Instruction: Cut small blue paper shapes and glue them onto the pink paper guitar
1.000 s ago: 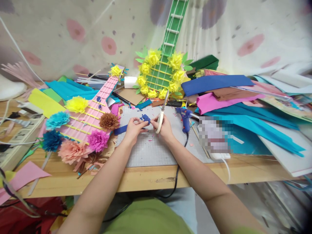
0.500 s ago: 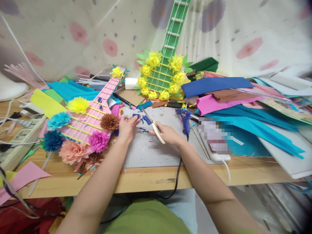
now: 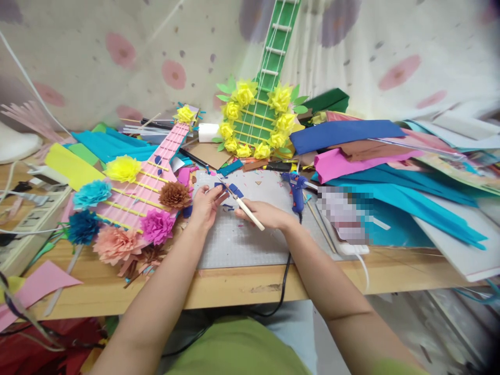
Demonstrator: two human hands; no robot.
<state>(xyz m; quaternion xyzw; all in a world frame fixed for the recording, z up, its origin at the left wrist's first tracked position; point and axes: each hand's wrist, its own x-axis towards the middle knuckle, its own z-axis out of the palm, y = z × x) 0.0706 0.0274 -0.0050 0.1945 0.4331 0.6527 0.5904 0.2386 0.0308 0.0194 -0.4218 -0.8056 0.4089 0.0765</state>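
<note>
My left hand [image 3: 206, 205] pinches a small piece of dark blue paper [image 3: 219, 185] between thumb and fingers. White-handled scissors [image 3: 249, 212] are in my right hand [image 3: 262, 214], their blades pointing up and left at that paper. Under the blades lies another dark blue paper piece [image 3: 235, 190], with thin blue snippets scattered on the grey cutting mat [image 3: 238, 250] below. Left of my left hand lies a pink paper guitar [image 3: 135, 200] edged with paper flowers. My fingers partly hide the blue piece.
A green paper guitar [image 3: 255, 122] with yellow flowers leans at the back. A blue glue gun [image 3: 297, 192] rests right of my right hand, its black cord running over the table edge. Coloured paper sheets [image 3: 351, 136] pile up at right. A power strip [image 3: 35, 224] lies at left.
The scissor blades have swung left onto the paper in my left hand, and the handles have closed together. My left hand stays nearly in place. The view has shifted slightly.
</note>
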